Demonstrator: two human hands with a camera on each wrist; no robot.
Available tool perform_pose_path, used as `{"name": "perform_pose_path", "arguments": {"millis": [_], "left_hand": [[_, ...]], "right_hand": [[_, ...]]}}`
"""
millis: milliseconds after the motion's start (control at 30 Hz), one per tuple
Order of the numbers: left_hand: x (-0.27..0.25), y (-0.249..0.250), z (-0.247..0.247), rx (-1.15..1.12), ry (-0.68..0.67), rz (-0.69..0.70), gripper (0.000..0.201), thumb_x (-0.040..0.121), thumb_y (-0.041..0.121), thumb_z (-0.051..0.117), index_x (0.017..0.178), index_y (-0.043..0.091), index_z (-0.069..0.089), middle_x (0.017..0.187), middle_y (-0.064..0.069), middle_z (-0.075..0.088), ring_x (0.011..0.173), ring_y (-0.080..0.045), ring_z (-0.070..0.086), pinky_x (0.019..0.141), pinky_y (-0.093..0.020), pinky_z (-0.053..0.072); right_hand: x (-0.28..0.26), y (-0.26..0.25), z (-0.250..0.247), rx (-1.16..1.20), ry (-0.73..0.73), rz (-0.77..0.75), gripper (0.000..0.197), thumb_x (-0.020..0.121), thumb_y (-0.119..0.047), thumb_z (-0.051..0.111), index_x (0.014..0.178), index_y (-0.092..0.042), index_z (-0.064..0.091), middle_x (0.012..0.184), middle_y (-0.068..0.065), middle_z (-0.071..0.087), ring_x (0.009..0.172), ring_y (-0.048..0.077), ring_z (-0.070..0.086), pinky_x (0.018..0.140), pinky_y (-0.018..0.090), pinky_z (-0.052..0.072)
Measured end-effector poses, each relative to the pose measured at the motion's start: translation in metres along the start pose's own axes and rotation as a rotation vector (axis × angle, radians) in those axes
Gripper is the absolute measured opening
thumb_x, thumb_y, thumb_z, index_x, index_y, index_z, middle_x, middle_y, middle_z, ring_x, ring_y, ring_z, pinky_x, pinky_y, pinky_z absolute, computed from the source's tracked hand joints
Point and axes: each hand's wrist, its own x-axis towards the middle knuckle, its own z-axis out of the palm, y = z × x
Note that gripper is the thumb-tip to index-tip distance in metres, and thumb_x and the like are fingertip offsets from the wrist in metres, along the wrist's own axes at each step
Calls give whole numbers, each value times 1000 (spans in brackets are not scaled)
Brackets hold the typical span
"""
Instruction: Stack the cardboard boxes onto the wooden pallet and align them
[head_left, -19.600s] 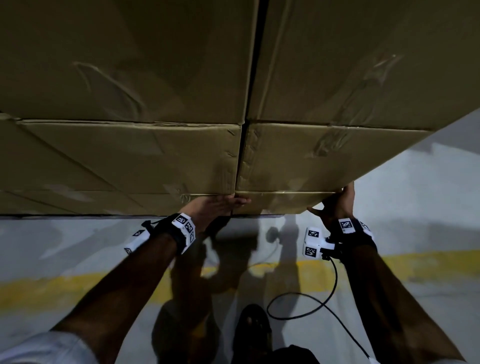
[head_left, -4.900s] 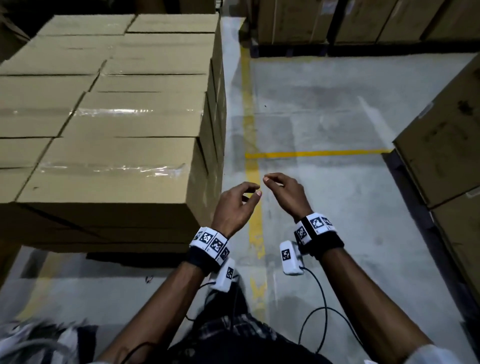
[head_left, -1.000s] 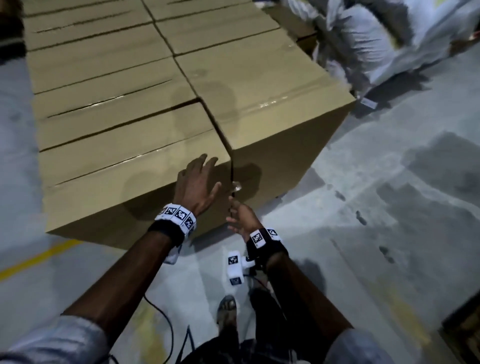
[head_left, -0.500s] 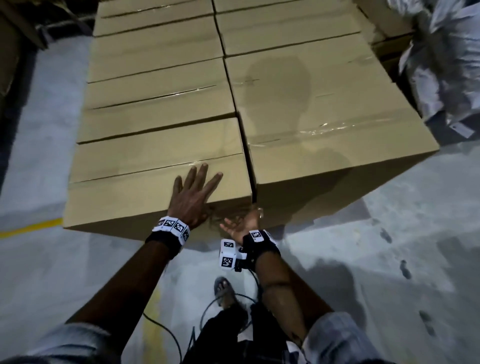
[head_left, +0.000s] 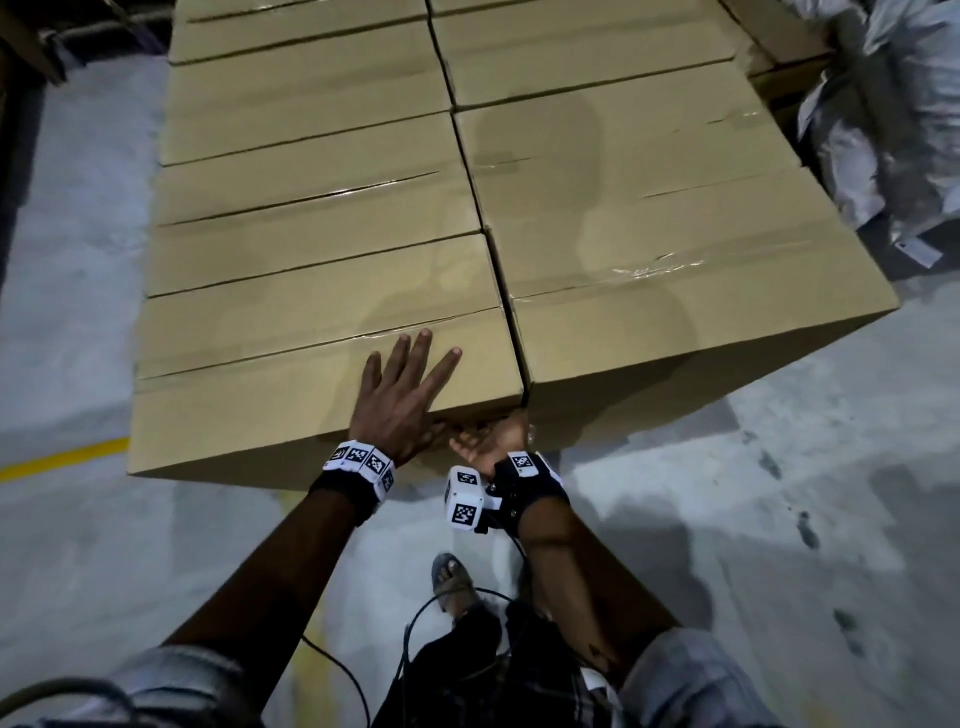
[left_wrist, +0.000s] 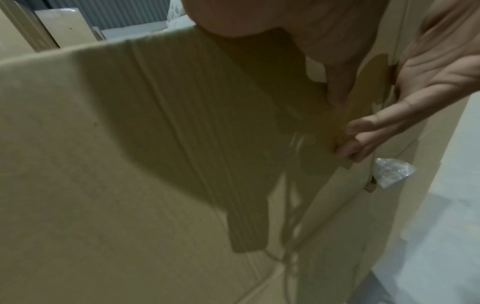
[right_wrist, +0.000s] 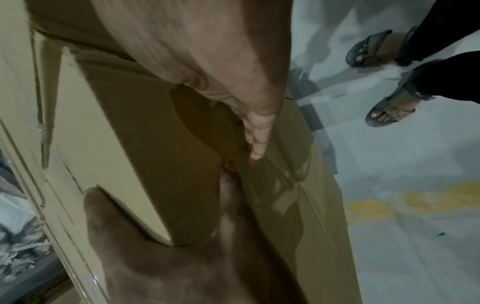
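Observation:
A stack of cardboard boxes fills the upper head view; the pallet under it is hidden. My left hand (head_left: 400, 400) lies flat on top of the near-left box (head_left: 270, 384), fingers spread, thumb over the front edge. My right hand (head_left: 488, 441) is lower, against the front face beside the seam with the near-right box (head_left: 675, 291). In the left wrist view, straight right-hand fingers (left_wrist: 376, 127) touch the box front (left_wrist: 103, 164). The right wrist view shows my right fingers (right_wrist: 259, 139) on that face, with the left hand (right_wrist: 182, 267) close by.
White sacks (head_left: 893, 104) are heaped at the stack's far right corner. A yellow floor line (head_left: 62, 460) runs to the left. My sandalled foot (head_left: 452, 577) and a loose cable (head_left: 415, 623) are just below the hands. A plastic scrap (left_wrist: 392, 170) sticks out at the seam.
My left hand has settled flat on the near-left box top. My right hand has risen to the front face at the seam. The view has swung square to the stack.

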Motion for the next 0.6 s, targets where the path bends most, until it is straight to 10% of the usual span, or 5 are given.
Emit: {"name": "perform_pose_path", "arguments": {"millis": [600], "left_hand": [[-7, 11, -20, -61, -85, -44, 112, 84, 48, 78, 164, 38, 1, 174, -7, -6, 160, -34, 1, 123, -62, 16]], "right_hand": [[-12, -40, -71, -432, 22, -191, 51, 110, -44, 36, 144, -10, 53, 138, 10, 63, 127, 29, 59, 111, 44, 43]]}}
